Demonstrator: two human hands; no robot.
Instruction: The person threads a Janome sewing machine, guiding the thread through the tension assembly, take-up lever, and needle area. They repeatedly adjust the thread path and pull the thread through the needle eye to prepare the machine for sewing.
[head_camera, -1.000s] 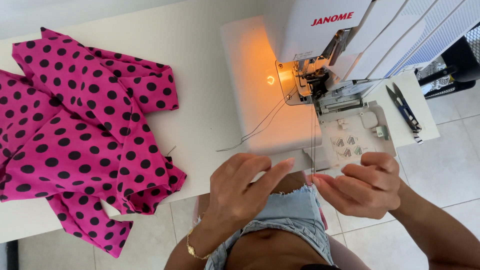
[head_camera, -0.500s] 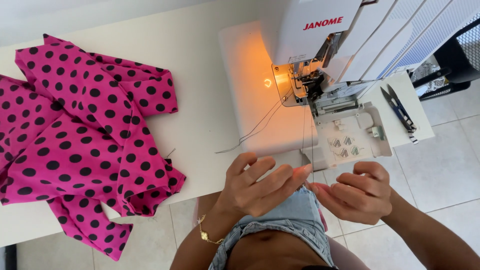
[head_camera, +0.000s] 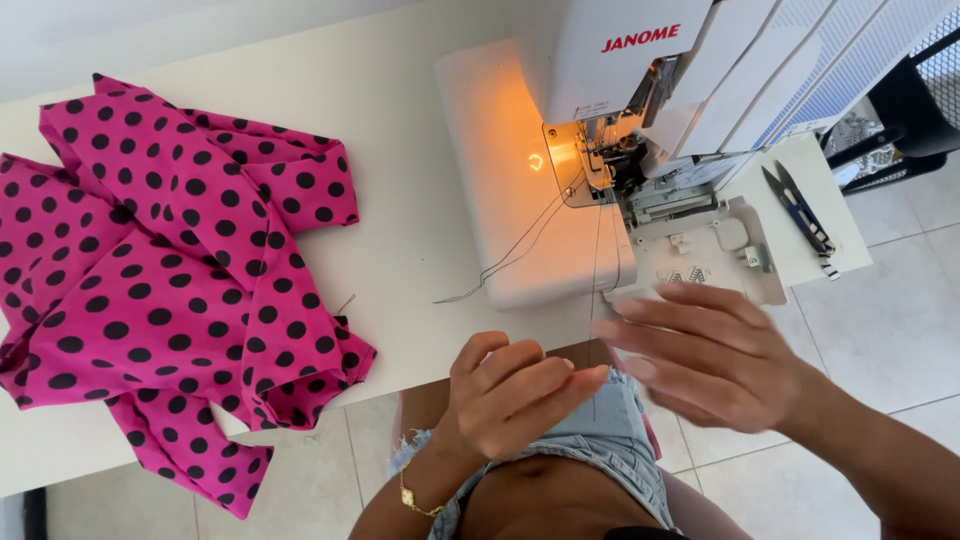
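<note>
A white overlock sewing machine stands on the white table, its work light glowing orange. A thin thread drops from the needle area down past the table's front edge. My left hand, wearing a gold bracelet, is below that edge with its fingertips pinched together on the thread. My right hand is just to its right, in front of the machine's open lower cover. It is blurred, its fingers are spread, and it holds nothing. The two hands nearly touch at the fingertips.
A crumpled pink fabric with black dots covers the table's left side and hangs over the front edge. Loose thread tails trail left of the machine. Thread snips lie on the right corner. A black basket stands beyond on the tile floor.
My right hand has let go and spread open, lifting towards the machine's front. My left hand has closed its fingers into a pinch on the thread.
</note>
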